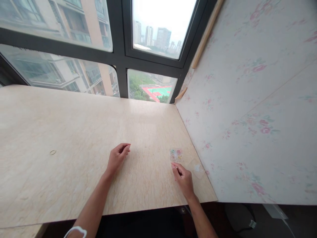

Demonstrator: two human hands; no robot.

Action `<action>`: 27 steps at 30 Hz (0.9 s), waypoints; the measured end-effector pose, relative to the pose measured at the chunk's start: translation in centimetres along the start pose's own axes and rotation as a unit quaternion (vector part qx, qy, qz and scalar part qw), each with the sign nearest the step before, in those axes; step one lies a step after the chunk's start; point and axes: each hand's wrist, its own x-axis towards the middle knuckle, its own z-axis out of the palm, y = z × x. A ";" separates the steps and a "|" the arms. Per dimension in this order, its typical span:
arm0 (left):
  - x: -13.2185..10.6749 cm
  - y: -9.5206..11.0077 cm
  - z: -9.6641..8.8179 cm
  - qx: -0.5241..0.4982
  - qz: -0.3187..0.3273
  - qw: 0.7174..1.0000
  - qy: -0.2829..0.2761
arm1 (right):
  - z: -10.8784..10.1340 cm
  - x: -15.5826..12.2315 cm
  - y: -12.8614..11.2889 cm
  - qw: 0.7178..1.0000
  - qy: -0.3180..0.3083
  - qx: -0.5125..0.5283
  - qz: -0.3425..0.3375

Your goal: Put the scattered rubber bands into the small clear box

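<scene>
My left hand [119,156] rests on the marble-patterned sill with its fingers curled and thumb and forefinger pressed together; whatever may be in the pinch is too small to name. Closed in a pinch too, my right hand [183,178] has its fingertips just at the near edge of a small clear compartment box [176,154]. Small green, pink, pale and yellow pieces lie in separate compartments of this box. I cannot make out whether the right fingertips hold anything. A flat transparent piece [197,168], perhaps a lid, lies right of that hand.
A thin yellowish ring [52,152] lies far left on the sill [81,132]. Dark-framed windows [120,66] bound the back, and a flower-papered wall [230,115] rises on the right. The sill's front edge runs below my forearms.
</scene>
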 end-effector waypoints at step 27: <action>1.8 -2.2 -14.3 0.241 0.007 0.956 0.170 | -0.8 0.3 1.9 0.995 -0.054 0.045 0.071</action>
